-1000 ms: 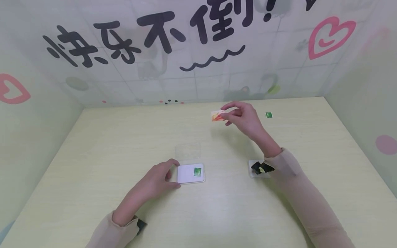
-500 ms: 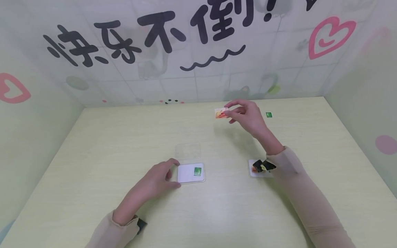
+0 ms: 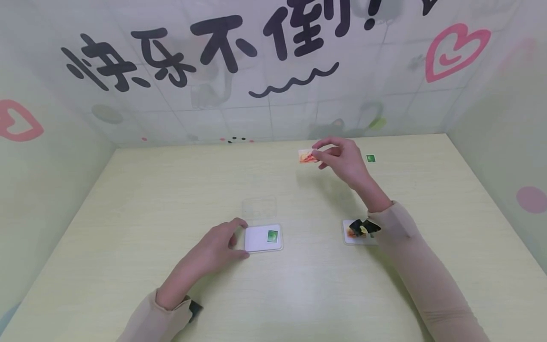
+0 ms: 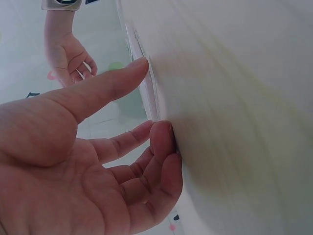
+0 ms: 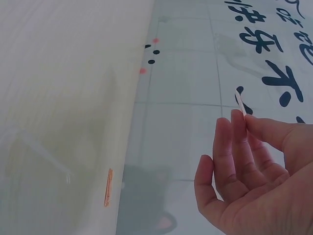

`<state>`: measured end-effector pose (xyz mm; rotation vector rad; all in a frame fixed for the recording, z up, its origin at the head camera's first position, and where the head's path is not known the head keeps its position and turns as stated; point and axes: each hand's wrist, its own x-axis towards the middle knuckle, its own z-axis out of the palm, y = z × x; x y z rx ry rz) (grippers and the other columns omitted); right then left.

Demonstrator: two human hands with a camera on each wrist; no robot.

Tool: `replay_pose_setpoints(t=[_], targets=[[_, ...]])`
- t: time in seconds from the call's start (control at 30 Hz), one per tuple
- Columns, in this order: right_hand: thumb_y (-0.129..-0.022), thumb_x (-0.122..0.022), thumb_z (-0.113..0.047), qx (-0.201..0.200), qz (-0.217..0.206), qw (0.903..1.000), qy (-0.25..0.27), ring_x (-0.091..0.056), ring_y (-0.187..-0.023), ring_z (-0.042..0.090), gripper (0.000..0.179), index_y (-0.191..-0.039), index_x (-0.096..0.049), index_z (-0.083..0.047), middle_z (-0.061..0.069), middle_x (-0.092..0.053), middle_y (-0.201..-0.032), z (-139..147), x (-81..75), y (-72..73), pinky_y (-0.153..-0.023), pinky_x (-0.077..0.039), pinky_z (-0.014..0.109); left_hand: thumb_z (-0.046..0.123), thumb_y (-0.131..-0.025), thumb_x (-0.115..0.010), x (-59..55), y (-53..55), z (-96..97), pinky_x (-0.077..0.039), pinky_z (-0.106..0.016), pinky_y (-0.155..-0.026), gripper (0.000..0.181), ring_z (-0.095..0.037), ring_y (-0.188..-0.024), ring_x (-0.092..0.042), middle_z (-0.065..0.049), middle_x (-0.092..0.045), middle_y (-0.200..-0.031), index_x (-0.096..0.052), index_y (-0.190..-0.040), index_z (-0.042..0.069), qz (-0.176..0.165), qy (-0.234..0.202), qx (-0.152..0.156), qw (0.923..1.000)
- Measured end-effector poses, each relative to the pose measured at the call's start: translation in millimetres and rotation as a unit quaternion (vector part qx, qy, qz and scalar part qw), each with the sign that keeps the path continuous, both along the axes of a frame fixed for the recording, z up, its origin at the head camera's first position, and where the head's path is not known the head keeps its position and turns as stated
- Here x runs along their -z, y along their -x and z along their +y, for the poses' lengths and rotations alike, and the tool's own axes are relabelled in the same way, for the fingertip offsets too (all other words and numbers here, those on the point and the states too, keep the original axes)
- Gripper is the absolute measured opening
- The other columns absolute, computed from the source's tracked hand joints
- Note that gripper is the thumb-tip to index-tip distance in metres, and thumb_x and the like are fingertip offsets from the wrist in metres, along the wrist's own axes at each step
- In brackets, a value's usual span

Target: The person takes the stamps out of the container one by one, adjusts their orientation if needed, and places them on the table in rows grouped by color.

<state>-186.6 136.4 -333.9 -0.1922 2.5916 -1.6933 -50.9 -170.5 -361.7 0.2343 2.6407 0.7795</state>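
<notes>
My left hand (image 3: 220, 247) holds the left end of a flat white case (image 3: 256, 239) between thumb and fingers. The case lies on the table, with a small green stamp-like picture (image 3: 272, 236) on its right part. In the left wrist view the case (image 4: 149, 93) appears edge-on beside the thumb. Above the far part of the table, my right hand (image 3: 342, 159) pinches a small orange stamp-like card (image 3: 306, 156) between thumb and fingertips. The right wrist view has this card (image 5: 239, 101) almost edge-on, so its picture is hidden there.
A clear flat plastic piece (image 3: 259, 208) lies just beyond the case. Under my right sleeve, a second white case (image 3: 347, 237) is partly covered. Another green stamp-like card (image 3: 371, 158) lies at the back right. Walls border the table (image 3: 171, 190) at the back and sides.
My right hand has moved a little to the right and slightly farther back, carrying the orange card. My left hand and the case it holds have stayed put.
</notes>
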Motion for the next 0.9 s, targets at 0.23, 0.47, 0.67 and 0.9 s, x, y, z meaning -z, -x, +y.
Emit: replay_pose_setpoints(t=[0.23, 0.47, 0.67, 0.9], targets=[[-0.103, -0.071, -0.016, 0.003, -0.005, 1.0, 0.003, -0.076, -0.087, 0.035, 0.024, -0.122, -0.072, -0.001, 0.019, -0.079, -0.105, 1.6, 4.4, 1.0, -0.085, -0.055, 0.045, 0.009, -0.086, -0.087, 1.3, -0.5, -0.4, -0.042, -0.033, -0.07, 0.059, -0.02, -0.079, -0.048, -0.006, -0.055, -0.088, -0.058, -0.136, 0.004, 0.002, -0.008, 0.007, 0.9999], [-0.104, -0.07, -0.019, 0.002, -0.006, 0.9999, -0.009, -0.075, -0.093, 0.04, 0.027, -0.125, -0.07, -0.001, 0.022, -0.077, -0.109, 3.4, 1.5, 4.2, -0.093, -0.053, 0.05, 0.009, -0.086, -0.087, 2.3, -2.2, -1.7, -0.042, -0.033, -0.071, 0.058, -0.02, -0.08, -0.049, -0.005, -0.056, -0.087, -0.058, -0.136, 0.003, 0.01, -0.008, 0.012, 0.9998], [-0.103, -0.07, -0.018, 0.0, -0.014, 0.9999, -0.008, -0.075, -0.094, 0.039, 0.028, -0.124, -0.069, 0.0, 0.022, -0.077, -0.112, 5.7, 2.4, 9.7, -0.1, -0.054, 0.052, 0.009, -0.086, -0.087, 2.2, -1.5, -0.9, -0.042, -0.033, -0.07, 0.059, -0.02, -0.079, -0.048, -0.006, -0.056, -0.087, -0.058, -0.137, 0.003, 0.007, -0.011, 0.01, 0.9999], [-0.103, -0.07, -0.017, 0.005, -0.028, 0.9995, -0.014, -0.076, -0.094, 0.036, 0.026, -0.123, -0.069, 0.0, 0.023, -0.076, -0.116, 7.4, 4.1, 17.2, -0.099, -0.056, 0.049, 0.01, -0.086, -0.087, 1.1, -0.7, -0.4, -0.043, -0.034, -0.07, 0.059, -0.021, -0.08, -0.049, -0.006, -0.056, -0.09, -0.058, -0.137, 0.004, 0.004, -0.005, 0.005, 1.0]])
